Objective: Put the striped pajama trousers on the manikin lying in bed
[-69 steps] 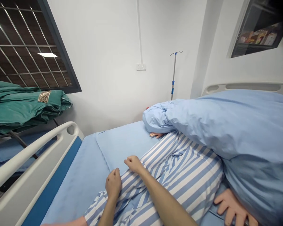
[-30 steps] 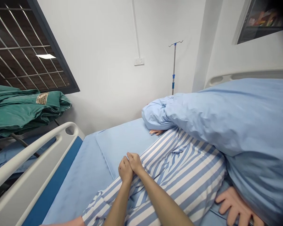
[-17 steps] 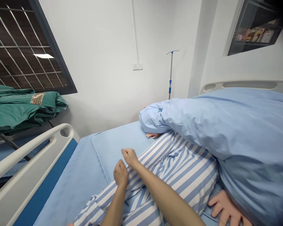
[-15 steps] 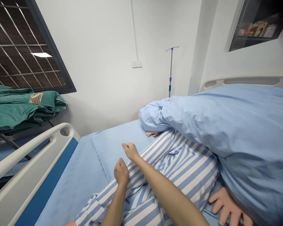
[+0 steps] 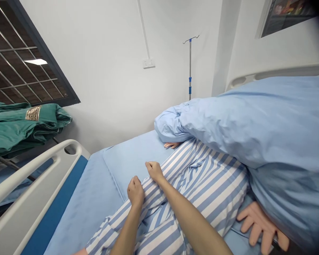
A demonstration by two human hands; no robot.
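Observation:
Both of my hands are closed in fists over the far leg of a figure in blue-and-white striped trousers. My left hand is at the far edge of that leg, near the knee. Farther up, beside the thigh, is my right hand. No object shows in either fist. Whether the fists press on the cloth I cannot tell. A light blue quilt covers the figure's upper body. From under it come a near hand, smooth and doll-like, and the fingertips of a far hand.
The figure lies on a bed with a light blue sheet. A grey-white bed end board stands at the left, and a headboard at the right. Behind the bed stands a drip pole. Green folded cloth hangs beyond.
My right fist has shifted slightly to the right along the leg, a little farther from my left fist. My left fist has barely moved. The camera view has tilted slightly.

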